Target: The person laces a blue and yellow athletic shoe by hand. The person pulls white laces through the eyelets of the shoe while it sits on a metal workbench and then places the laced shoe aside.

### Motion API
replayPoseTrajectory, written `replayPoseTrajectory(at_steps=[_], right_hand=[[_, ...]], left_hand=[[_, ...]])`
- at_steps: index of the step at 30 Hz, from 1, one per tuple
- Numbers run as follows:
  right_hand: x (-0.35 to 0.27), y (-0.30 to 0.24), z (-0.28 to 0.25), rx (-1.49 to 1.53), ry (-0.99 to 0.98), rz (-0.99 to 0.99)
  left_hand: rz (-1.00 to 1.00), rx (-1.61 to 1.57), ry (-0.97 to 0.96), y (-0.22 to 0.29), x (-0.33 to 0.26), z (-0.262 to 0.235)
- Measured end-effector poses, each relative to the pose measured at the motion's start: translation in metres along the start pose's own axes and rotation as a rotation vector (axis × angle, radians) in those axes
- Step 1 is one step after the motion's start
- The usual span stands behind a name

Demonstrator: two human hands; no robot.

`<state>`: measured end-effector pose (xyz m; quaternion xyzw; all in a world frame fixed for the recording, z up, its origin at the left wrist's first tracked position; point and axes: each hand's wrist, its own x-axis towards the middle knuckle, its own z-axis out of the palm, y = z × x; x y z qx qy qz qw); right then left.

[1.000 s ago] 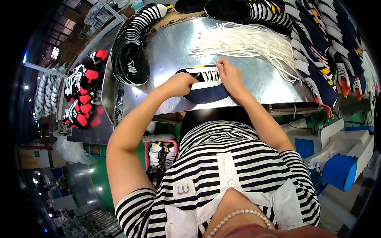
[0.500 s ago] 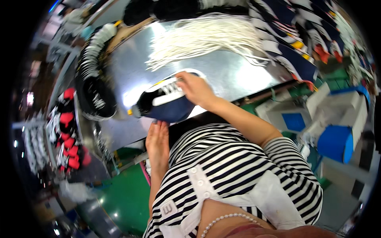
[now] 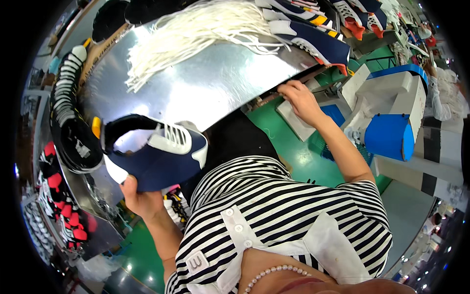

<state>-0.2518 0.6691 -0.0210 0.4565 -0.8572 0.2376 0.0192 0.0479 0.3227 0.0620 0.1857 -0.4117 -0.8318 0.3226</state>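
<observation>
My left hand grips a navy shoe upper by its lower edge near the white heel patch. The thumb shows on the outside, and the other fingers are mostly hidden. The upper has a white eyestay with white lacing, a black lining and a yellow heel tab, and its toe points right. Away from the upper, my right hand is at the front edge of the metal table, towards its right end. Its fingers are bent and close together, and whatever is in them is hidden.
White laces lie in a loose pile on the table's far side. Nested black shoe uppers line the left edge. More navy uppers are stacked at the far right. A white machine with a blue cylinder stands right of the table.
The shoe upper has shifted left and nearer to me. My left hand, open beside it before, now grips its heel end. My right hand has let go of the lacing area and moved right.
</observation>
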Motion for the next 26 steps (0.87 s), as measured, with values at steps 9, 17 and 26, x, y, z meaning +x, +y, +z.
replayPoseTrajectory(at_steps=[9, 17, 26], right_hand=[[0.002, 0.033, 0.003, 0.034, -0.204, -0.152], [-0.015, 0.035, 0.015, 0.02, 0.111, -0.312], [-0.01, -0.01, 0.021, 0.223, 0.206, -0.398]], left_hand=[[0.211, 0.12, 0.087, 0.016, -0.095, 0.022], [0.309, 1.246, 0.428, 0.037, -0.087, 0.075], [0.21, 1.795, 0.801, 0.057, 0.163, -0.02]])
